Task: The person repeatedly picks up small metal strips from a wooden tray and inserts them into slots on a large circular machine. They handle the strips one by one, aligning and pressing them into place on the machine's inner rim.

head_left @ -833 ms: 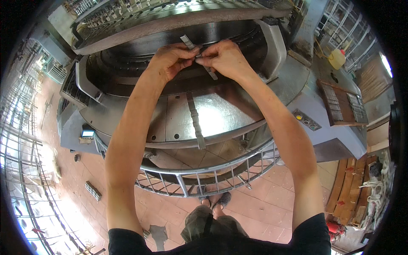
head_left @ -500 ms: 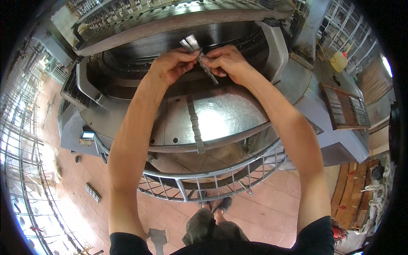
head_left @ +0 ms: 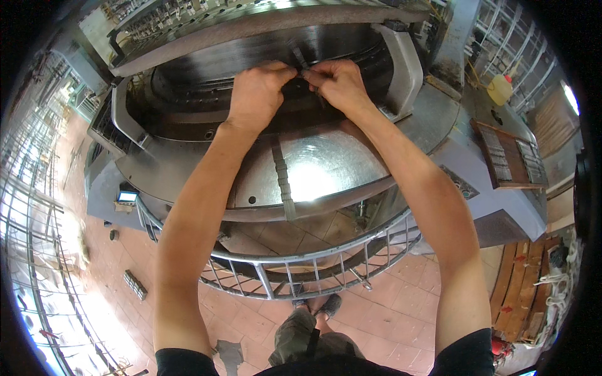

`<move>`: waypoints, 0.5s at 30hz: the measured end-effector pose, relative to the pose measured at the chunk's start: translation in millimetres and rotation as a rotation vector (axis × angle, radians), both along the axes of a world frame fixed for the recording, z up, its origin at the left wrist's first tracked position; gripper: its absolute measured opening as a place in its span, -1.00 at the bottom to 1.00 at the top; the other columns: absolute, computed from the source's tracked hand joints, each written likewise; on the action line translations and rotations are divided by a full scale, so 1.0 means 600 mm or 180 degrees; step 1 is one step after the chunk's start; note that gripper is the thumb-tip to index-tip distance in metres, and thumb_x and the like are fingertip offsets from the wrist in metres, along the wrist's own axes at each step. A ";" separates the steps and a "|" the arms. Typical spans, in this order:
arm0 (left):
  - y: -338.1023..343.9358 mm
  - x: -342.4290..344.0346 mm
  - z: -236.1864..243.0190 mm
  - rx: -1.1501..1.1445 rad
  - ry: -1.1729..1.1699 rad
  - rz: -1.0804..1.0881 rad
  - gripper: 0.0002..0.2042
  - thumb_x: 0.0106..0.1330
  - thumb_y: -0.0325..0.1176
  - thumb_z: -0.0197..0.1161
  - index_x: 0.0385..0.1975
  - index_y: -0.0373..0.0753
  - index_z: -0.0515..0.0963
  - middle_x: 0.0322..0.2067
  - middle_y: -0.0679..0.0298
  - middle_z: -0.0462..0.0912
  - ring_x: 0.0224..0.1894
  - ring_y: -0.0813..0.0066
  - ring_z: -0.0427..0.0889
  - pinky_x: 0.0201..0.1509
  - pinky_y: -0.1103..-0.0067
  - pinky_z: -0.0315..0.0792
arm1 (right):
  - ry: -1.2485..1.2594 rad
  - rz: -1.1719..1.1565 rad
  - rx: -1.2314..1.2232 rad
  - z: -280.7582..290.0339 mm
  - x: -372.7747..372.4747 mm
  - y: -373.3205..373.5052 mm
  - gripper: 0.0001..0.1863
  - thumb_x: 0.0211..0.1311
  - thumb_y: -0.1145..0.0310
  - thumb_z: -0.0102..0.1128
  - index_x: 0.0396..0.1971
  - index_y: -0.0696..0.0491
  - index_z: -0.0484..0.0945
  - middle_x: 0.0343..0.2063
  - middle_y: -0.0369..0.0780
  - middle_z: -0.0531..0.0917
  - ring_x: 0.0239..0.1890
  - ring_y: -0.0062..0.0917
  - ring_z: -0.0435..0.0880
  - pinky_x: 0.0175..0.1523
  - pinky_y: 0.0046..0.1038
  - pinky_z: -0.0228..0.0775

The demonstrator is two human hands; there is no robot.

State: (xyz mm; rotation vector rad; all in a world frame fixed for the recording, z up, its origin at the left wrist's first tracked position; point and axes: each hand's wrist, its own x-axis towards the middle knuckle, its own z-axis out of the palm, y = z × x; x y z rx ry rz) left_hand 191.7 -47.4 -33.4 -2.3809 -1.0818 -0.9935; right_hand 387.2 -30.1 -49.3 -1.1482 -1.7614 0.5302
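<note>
Both hands reach into the opening of a large round metal machine [head_left: 213, 164]. My right hand [head_left: 338, 83] is closed, its thumb and fingers pinching a narrow grey metal strip [head_left: 297, 52] that stands out above it. Close beside it, my left hand [head_left: 258, 93] is curled with its back up. Its fingertips are near the strip, and whatever they hold is hidden. A segmented row of flat grey metal pieces [head_left: 283, 175] lies across the shiny plate [head_left: 338, 160] below my hands, its near end over the plate's edge.
A curved metal railing [head_left: 263, 279] runs between me and the machine. On the right, a wooden tray [head_left: 509, 156] bears rows of metal pieces, with a yellowish bottle [head_left: 500, 91] behind it. A small lit screen [head_left: 128, 197] sits at left. Wooden planks [head_left: 517, 288] stand at lower right.
Both hands have moved farther into the opening. My left hand has turned back up. The bundle of metal pieces that showed between them is mostly out of sight; a narrow strip shows.
</note>
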 end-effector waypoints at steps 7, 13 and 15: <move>-0.005 0.010 -0.015 0.0022 0.0244 0.0398 -0.63 -0.06 -0.64 0.29 -0.18 -0.22 0.71 0.02 0.23 0.68 -0.08 0.11 0.70 0.00 0.30 0.61 | 0.0160 0.0004 0.0039 -0.007 -0.003 0.010 -0.74 0.21 0.21 0.35 -0.38 0.12 0.77 -0.53 -0.16 0.75 -0.42 -0.41 0.73 -0.16 -0.40 0.52; -0.003 0.011 -0.020 0.0285 0.0183 0.0338 -0.74 -0.02 -0.63 0.29 -0.30 -0.23 0.71 0.05 0.20 0.66 -0.13 0.11 0.72 -0.08 0.29 0.64 | 0.0112 -0.0040 0.0063 -0.006 -0.002 0.010 -0.74 0.22 0.21 0.35 -0.38 0.13 0.77 -0.53 -0.16 0.75 -0.40 -0.40 0.73 -0.15 -0.39 0.52; -0.003 0.012 -0.021 0.0178 0.0203 0.0385 -0.75 -0.02 -0.63 0.30 -0.31 -0.24 0.71 0.11 0.19 0.64 -0.11 0.11 0.73 -0.07 0.30 0.64 | 0.0102 -0.0081 0.0042 -0.005 -0.004 0.010 -0.74 0.22 0.22 0.35 -0.38 0.14 0.77 -0.53 -0.15 0.75 -0.40 -0.41 0.73 -0.15 -0.39 0.52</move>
